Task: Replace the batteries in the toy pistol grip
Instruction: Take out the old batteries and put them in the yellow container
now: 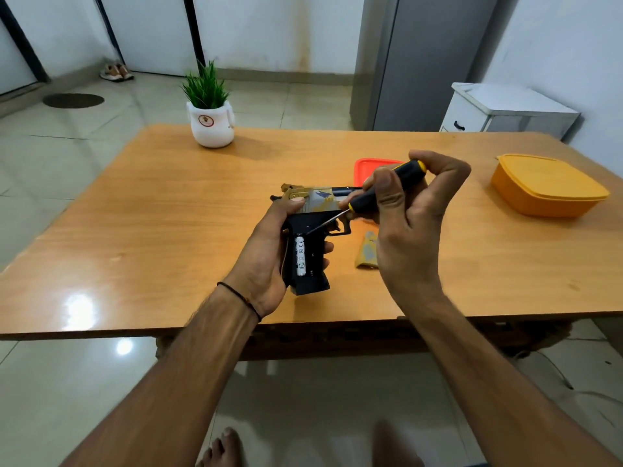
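Observation:
My left hand [266, 257] grips the black and gold toy pistol [312, 230] by its grip, above the middle of the wooden table [168, 230]. The grip's side is uncovered, and a silver battery [300, 257] sits in the compartment. My right hand [408, 217] holds a black and yellow screwdriver [381, 190]. Its thin shaft slants down to the left, with the tip at the top end of the battery. A gold patterned grip cover [365, 254] lies on the table just right of the pistol, partly behind my right hand.
A red lid [365, 165] lies behind my right hand. At the table's right stands an orange lidded container [547, 187]. A potted plant in a white pot [210, 121] stands at the far edge. A white cabinet [505, 109] stands beyond the table.

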